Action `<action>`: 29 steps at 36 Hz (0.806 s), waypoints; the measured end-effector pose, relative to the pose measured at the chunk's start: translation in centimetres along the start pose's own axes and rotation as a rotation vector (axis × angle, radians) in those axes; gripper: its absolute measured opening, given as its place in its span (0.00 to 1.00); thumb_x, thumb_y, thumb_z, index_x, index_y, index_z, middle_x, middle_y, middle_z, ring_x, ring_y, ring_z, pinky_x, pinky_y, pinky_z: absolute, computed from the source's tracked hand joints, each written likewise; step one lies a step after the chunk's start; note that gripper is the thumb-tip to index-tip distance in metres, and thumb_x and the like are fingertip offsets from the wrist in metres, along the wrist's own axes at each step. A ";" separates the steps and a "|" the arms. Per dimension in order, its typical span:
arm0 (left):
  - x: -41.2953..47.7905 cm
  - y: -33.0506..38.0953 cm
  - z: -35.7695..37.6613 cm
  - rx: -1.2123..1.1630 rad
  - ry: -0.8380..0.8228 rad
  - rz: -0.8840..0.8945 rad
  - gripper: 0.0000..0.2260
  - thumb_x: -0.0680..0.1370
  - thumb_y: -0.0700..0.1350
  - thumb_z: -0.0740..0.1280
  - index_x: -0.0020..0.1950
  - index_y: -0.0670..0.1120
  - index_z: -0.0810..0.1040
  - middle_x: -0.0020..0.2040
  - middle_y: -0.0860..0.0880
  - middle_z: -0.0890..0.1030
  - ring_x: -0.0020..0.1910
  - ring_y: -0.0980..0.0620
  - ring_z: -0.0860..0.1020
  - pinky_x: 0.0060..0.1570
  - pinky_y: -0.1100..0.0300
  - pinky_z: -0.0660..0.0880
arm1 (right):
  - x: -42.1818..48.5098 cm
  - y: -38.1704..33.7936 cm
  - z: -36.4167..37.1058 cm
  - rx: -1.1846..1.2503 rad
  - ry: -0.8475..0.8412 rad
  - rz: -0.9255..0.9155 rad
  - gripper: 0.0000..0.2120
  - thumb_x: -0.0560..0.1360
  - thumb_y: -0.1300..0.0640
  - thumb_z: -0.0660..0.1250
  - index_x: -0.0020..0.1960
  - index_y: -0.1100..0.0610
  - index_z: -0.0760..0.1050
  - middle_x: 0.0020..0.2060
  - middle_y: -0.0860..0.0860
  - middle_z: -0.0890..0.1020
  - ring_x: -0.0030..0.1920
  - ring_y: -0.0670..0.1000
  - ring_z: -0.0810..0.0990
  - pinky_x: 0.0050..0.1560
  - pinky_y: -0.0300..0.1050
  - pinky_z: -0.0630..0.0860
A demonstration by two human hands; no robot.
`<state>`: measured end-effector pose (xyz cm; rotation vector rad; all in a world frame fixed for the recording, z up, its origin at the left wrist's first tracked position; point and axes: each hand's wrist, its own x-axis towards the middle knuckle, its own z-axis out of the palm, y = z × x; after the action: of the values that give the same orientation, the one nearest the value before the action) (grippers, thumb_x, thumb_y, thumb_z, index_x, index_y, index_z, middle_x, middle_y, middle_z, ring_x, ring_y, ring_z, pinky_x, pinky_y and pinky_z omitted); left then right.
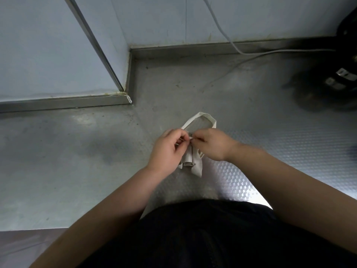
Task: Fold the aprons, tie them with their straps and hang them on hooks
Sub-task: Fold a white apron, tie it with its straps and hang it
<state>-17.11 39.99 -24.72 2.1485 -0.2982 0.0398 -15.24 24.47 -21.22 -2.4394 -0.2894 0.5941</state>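
head view looks down on a metal counter [77,151] that fills most of the picture, with a pale blue wall [48,55] at its back. the person's dark top [193,238] covers the near edge. a dark machine [338,84], too blurred to name, sits at the far right, and a grey cable [231,43] runs down the wall towards it.

the left hand [168,149] and right hand [214,146] meet mid-counter, knuckles almost touching. each has thumb and forefinger curled in a tight pinch on a strap [190,138], the other fingers loosely bent. under them lies the apron [191,163], folded into a small pale bundle on the counter, its lower end poking out towards the person. a loop [204,116] of strap arches clear beyond the hands.

the step looks like tying the bundle, well past folding, with hanging yet to come. to do it well, the person should pull both ends evenly and outwards so the knot seats snug on the bundle, press the bundle down so the folds do not slip, and leave the loop free and untwisted for the hook. whether the knot is closed is hidden by the fingers.
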 end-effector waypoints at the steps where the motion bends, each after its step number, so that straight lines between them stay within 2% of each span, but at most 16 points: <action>1: -0.2 -0.1 0.2 0.041 0.027 0.026 0.04 0.73 0.37 0.67 0.44 0.46 0.80 0.42 0.56 0.75 0.37 0.60 0.76 0.42 0.71 0.72 | 0.1 0.1 -0.1 0.074 -0.025 0.044 0.11 0.80 0.56 0.59 0.39 0.57 0.71 0.37 0.52 0.75 0.42 0.50 0.72 0.40 0.41 0.64; 4: -0.4 -0.1 0.8 0.146 0.082 0.115 0.10 0.74 0.44 0.64 0.47 0.40 0.83 0.44 0.47 0.79 0.41 0.57 0.76 0.44 0.66 0.74 | 0.0 0.1 -0.3 0.234 -0.082 0.126 0.15 0.79 0.56 0.60 0.34 0.55 0.68 0.31 0.48 0.71 0.35 0.47 0.71 0.39 0.42 0.69; 7: -0.6 -0.3 0.8 0.201 0.094 0.185 0.11 0.74 0.44 0.64 0.47 0.39 0.84 0.42 0.45 0.80 0.41 0.56 0.76 0.43 0.63 0.75 | -0.3 0.0 -0.3 0.318 -0.106 0.165 0.16 0.80 0.57 0.59 0.33 0.55 0.68 0.28 0.49 0.70 0.30 0.46 0.69 0.34 0.41 0.68; 14: -0.3 0.3 0.1 0.272 -0.012 0.218 0.13 0.73 0.48 0.63 0.42 0.41 0.84 0.38 0.46 0.79 0.36 0.55 0.74 0.37 0.63 0.72 | -0.6 0.0 -0.4 0.205 -0.170 0.094 0.17 0.81 0.57 0.57 0.33 0.52 0.66 0.32 0.46 0.70 0.33 0.42 0.68 0.37 0.38 0.68; 17: 0.1 0.6 -0.4 0.316 -0.083 0.211 0.13 0.73 0.49 0.63 0.40 0.42 0.83 0.39 0.46 0.79 0.35 0.48 0.78 0.37 0.62 0.71 | -0.8 0.1 -0.6 0.144 -0.182 0.062 0.17 0.81 0.57 0.56 0.33 0.52 0.66 0.32 0.46 0.71 0.34 0.42 0.69 0.44 0.40 0.70; 20: 0.6 0.9 -0.8 0.361 -0.138 0.195 0.06 0.73 0.43 0.67 0.42 0.41 0.80 0.40 0.46 0.77 0.38 0.45 0.77 0.39 0.60 0.73 | -1.0 0.1 -0.9 0.089 -0.187 0.018 0.13 0.80 0.58 0.59 0.37 0.56 0.73 0.34 0.50 0.76 0.35 0.47 0.73 0.45 0.45 0.74; 22: 0.7 0.8 -1.0 0.346 -0.150 0.177 0.03 0.74 0.40 0.68 0.42 0.41 0.79 0.40 0.48 0.74 0.37 0.48 0.74 0.40 0.62 0.68 | -1.0 0.4 -1.0 0.094 -0.134 0.012 0.10 0.78 0.59 0.61 0.45 0.64 0.78 0.39 0.58 0.81 0.33 0.48 0.74 0.45 0.46 0.75; 24: 0.3 0.7 -1.2 0.324 -0.173 0.117 0.03 0.76 0.39 0.67 0.43 0.41 0.77 0.41 0.51 0.70 0.37 0.52 0.70 0.38 0.64 0.63 | -1.0 1.1 -0.9 0.084 -0.051 0.002 0.11 0.78 0.60 0.62 0.48 0.67 0.79 0.41 0.61 0.82 0.33 0.52 0.76 0.46 0.48 0.75; 26: -0.2 0.4 -1.4 0.307 -0.203 0.028 0.03 0.77 0.40 0.65 0.43 0.44 0.73 0.42 0.51 0.70 0.37 0.53 0.69 0.39 0.61 0.64 | -1.0 1.9 -0.6 0.002 0.006 -0.007 0.11 0.78 0.59 0.62 0.48 0.65 0.80 0.41 0.56 0.83 0.40 0.54 0.79 0.44 0.46 0.73; 27: -0.4 0.2 -1.4 0.296 -0.216 -0.025 0.04 0.78 0.41 0.64 0.43 0.46 0.72 0.43 0.51 0.70 0.38 0.53 0.70 0.40 0.61 0.65 | -1.0 2.2 -0.3 -0.024 0.022 -0.005 0.10 0.78 0.58 0.62 0.49 0.62 0.80 0.41 0.52 0.82 0.41 0.52 0.78 0.43 0.43 0.71; 29: -0.8 0.2 -1.2 0.270 -0.206 -0.099 0.05 0.78 0.41 0.64 0.43 0.47 0.70 0.43 0.52 0.70 0.37 0.54 0.71 0.40 0.61 0.65 | -0.8 2.7 0.3 -0.023 0.043 0.016 0.10 0.79 0.58 0.61 0.49 0.60 0.80 0.42 0.52 0.81 0.42 0.50 0.75 0.40 0.40 0.66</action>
<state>-17.80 41.06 -24.02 2.4374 -0.3199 -0.2097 -15.88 22.22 -22.81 -2.4758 -0.2605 0.5473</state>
